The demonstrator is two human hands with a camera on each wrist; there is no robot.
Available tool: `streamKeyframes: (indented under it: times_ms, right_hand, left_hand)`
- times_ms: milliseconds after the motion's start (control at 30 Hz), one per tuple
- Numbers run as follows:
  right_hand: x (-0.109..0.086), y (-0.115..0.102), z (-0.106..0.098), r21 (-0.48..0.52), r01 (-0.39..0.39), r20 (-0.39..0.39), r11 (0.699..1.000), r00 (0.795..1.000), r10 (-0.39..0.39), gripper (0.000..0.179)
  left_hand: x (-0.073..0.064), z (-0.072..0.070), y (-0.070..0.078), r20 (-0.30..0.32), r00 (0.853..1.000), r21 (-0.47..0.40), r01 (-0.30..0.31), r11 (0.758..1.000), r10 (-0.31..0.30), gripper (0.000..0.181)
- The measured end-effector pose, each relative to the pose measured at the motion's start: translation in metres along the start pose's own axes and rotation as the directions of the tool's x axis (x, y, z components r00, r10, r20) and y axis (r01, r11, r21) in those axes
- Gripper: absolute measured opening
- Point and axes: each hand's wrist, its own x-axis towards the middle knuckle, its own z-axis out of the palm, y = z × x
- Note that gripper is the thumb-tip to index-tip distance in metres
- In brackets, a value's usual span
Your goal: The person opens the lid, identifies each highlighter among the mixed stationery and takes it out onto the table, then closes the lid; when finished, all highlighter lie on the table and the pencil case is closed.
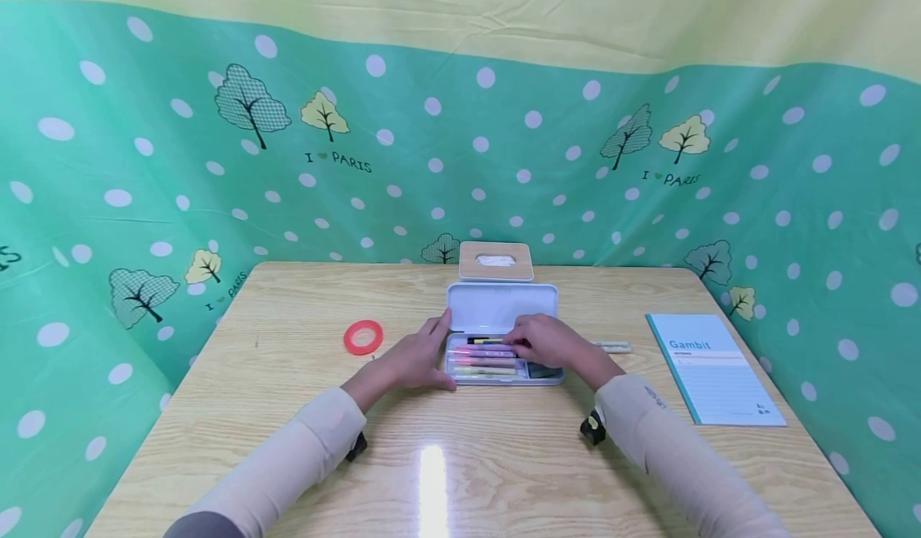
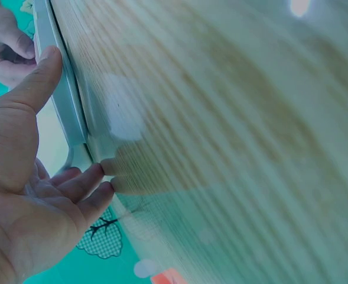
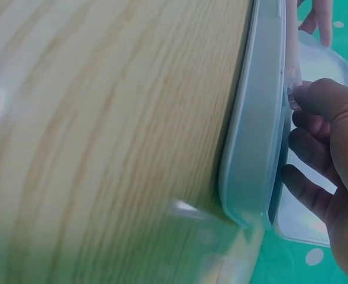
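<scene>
Probably light, stiff and slippery, the slim pastel plastic pens (image 1: 484, 361) in the white rectangular case (image 1: 496, 306) suit an end grip, as my right hand (image 1: 545, 340) pinches one and my left hand (image 1: 416, 357) spreads at the case's left end.

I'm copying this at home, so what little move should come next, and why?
Perhaps the right hand should gently settle the pens flat: it's at their ends, the lid is open, and the left hand is beside the pencil case.
</scene>
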Motion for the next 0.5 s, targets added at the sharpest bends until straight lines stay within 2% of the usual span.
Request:
streamKeyframes:
  times_ms: [200,500]
  right_hand:
    - [-0.007,0.007,0.003,0.005,-0.013,-0.044,1.0,0.999,0.013,0.021]
    - [-0.023,0.025,0.0,0.004,0.027,-0.118,1.0,0.993,-0.027,0.02]
  left_hand:
    - [0.0,0.0,0.0,0.003,1.0,0.003,0.0,1.0,0.0,0.136]
    - [0.001,0.0,0.0,0.001,1.0,-0.006,-0.001,1.0,0.001,0.135]
